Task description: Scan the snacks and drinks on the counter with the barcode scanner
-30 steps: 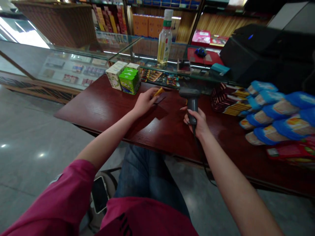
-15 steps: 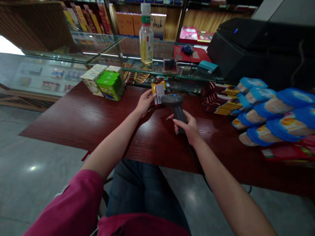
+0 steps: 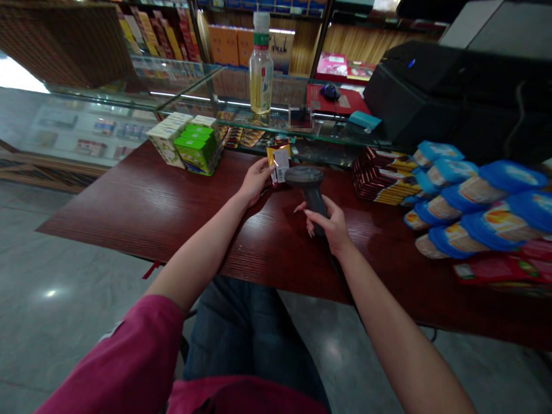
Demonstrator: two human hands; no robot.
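Observation:
My left hand (image 3: 257, 181) grips a small yellow and dark red packet (image 3: 282, 156) by its left edge, holding it tilted up above the table with a white barcode label facing me. Closed round the handle of a dark grey barcode scanner (image 3: 314, 198) is my right hand (image 3: 332, 224). The scanner's head points left at the packet's label and lies very close to it; whether they touch I cannot tell. A cable runs down from the scanner's handle along my right forearm.
On the dark red wooden table (image 3: 172, 215) stand green and white cartons (image 3: 196, 149) at left. Stacked dark red and yellow packets (image 3: 379, 175) and blue-lidded tubs (image 3: 470, 224) fill the right. Behind, a bottle (image 3: 261, 75) stands on the glass counter (image 3: 194, 86), near a black machine (image 3: 422, 98).
Both hands keep nearly the same place with the packet and the scanner. A blue light on top of the scanner's head, lit before, no longer shows. The view has shifted slightly.

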